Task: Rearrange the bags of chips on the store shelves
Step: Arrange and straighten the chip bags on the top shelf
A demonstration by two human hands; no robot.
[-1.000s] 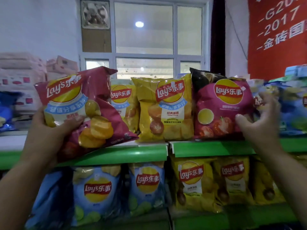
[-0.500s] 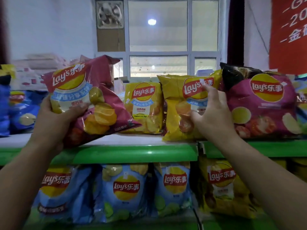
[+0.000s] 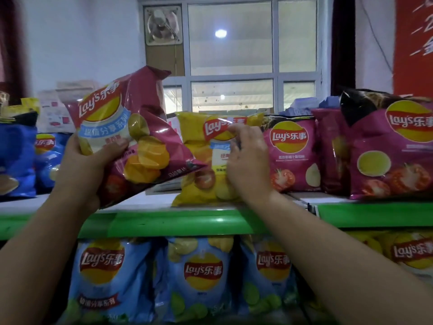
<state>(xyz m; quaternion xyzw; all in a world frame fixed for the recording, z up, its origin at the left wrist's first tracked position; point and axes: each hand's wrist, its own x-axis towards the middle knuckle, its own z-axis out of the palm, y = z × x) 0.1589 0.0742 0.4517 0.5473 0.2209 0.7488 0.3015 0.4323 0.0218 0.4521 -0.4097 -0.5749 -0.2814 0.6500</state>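
Observation:
My left hand holds a dark red Lay's bag tilted in the air over the left part of the top shelf. My right hand grips the front of a yellow Lay's bag that stands on the top shelf at its middle. Right of it stand a small pink tomato bag and a large pink tomato bag. Blue bags stand at the shelf's far left.
The lower shelf holds blue Lay's bags in a row and yellow bags at the right. Behind the top shelf are a window, a wall fan and a red banner.
The view has shifted left. My right hand slid left from the large yellow bag and now grips the yellow bag at the middle. The dark red bag stays raised in my left hand.

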